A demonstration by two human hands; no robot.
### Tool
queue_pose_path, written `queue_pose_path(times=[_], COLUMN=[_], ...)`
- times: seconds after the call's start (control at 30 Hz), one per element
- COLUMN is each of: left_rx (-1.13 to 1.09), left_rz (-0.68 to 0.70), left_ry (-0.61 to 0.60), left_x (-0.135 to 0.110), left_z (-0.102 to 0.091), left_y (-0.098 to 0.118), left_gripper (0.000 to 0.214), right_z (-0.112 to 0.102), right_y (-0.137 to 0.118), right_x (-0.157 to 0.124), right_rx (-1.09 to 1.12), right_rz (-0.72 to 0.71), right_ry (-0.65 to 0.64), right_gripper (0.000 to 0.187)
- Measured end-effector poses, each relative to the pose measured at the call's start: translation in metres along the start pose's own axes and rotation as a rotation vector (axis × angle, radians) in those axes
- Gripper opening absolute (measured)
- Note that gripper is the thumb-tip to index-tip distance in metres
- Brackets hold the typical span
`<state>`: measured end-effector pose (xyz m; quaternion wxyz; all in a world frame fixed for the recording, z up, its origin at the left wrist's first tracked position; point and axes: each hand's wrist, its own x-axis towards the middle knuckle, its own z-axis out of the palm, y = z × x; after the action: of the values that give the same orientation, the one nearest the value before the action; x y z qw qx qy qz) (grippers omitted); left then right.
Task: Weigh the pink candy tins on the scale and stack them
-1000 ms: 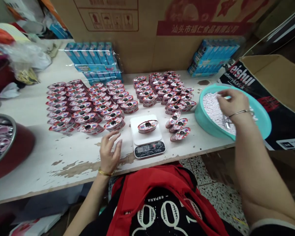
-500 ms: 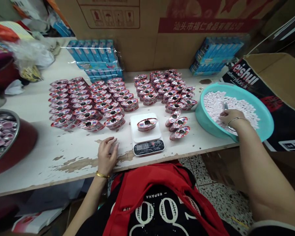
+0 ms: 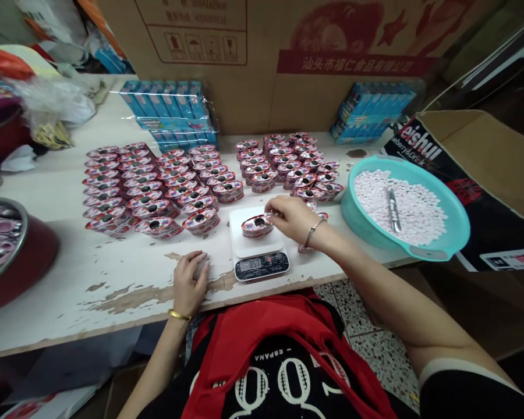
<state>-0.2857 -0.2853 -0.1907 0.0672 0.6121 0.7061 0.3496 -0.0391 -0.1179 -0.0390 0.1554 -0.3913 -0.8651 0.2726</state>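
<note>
A small red oval tin (image 3: 255, 226) sits on a white digital scale (image 3: 258, 244) near the table's front edge. My right hand (image 3: 290, 215) hovers at the tin's right end, fingers pinched together over its opening; what they pinch is too small to make out. My left hand (image 3: 191, 279) rests on the worn table top left of the scale, fingers curled loosely with nothing in them. To the right stands a teal basin (image 3: 436, 251) of small white tablets with a metal scoop (image 3: 392, 208) lying in it.
Rows of the same red tins (image 3: 152, 186) cover the table behind the scale, with a second group (image 3: 288, 166) further right. Blue shrink-wrapped boxes (image 3: 170, 110) and a big carton (image 3: 288, 58) stand at the back. A red bowl of lids (image 3: 9, 256) is at the left.
My right hand left the teal basin, where the scoop now lies, and moved left to the tin on the scale. My left hand curled and stayed put.
</note>
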Motion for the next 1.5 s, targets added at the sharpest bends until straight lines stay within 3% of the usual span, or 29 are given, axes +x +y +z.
queue_pose_path(times=[0.13, 0.23, 0.33, 0.43, 0.53, 0.7, 0.9, 1.1, 1.23, 1.33, 1.4, 1.5], left_rx=[-0.005, -0.008, -0.012, -0.016, -0.027, -0.020, 0.005, 0.022, 0.019, 0.017, 0.066, 0.117], left_rz=[-0.010, -0.023, -0.030, -0.034, -0.028, -0.037, -0.036, -0.024, 0.066, 0.234, 0.319, 0.367], left_ry=[0.007, 0.008, 0.008, 0.010, 0.011, 0.000, -0.009, -0.014, 0.035, 0.018, -0.063, -0.228], left_x=[-0.001, -0.001, -0.001, -0.001, -0.001, -0.001, 0.000, -0.001, 0.016, 0.048, 0.073, 0.101], left_z=[0.000, 0.000, 0.000, 0.000, 0.000, 0.000, 0.001, -0.001, 0.000, 0.012, 0.023, 0.029], left_y=[-0.001, -0.001, -0.001, 0.000, 0.000, 0.001, 0.001, 0.001, 0.027, 0.068, 0.096, 0.120], left_gripper=[0.029, 0.031, 0.032, 0.030, 0.028, 0.028, 0.028, 0.027, 0.037, 0.061, 0.071, 0.047], right_z=[0.015, 0.015, 0.009, -0.003, -0.024, -0.062, -0.088, -0.085, -0.077, -0.072, -0.070, -0.067], right_y=[-0.005, -0.005, -0.003, 0.005, 0.022, 0.065, 0.113, 0.138, 0.145, 0.147, 0.147, 0.147], right_x=[0.013, 0.014, 0.010, 0.000, -0.018, -0.058, -0.107, -0.130, -0.134, -0.134, -0.134, -0.134], right_rx=[-0.147, -0.121, 0.047, 0.433, 0.801, 1.061, 1.121, 1.086, 1.079, 1.056, 1.042, 1.017], right_rz=[-0.007, 0.002, 0.035, 0.153, 0.290, 0.501, 0.597, 0.615, 0.640, 0.648, 0.644, 0.648], right_ry=[-0.155, -0.141, -0.063, 0.016, 0.173, 0.533, 0.902, 1.009, 1.040, 1.074, 1.089, 1.107], right_gripper=[0.016, 0.023, 0.027, 0.026, 0.028, 0.024, 0.022, 0.019, 0.021, 0.024, 0.026, 0.031])
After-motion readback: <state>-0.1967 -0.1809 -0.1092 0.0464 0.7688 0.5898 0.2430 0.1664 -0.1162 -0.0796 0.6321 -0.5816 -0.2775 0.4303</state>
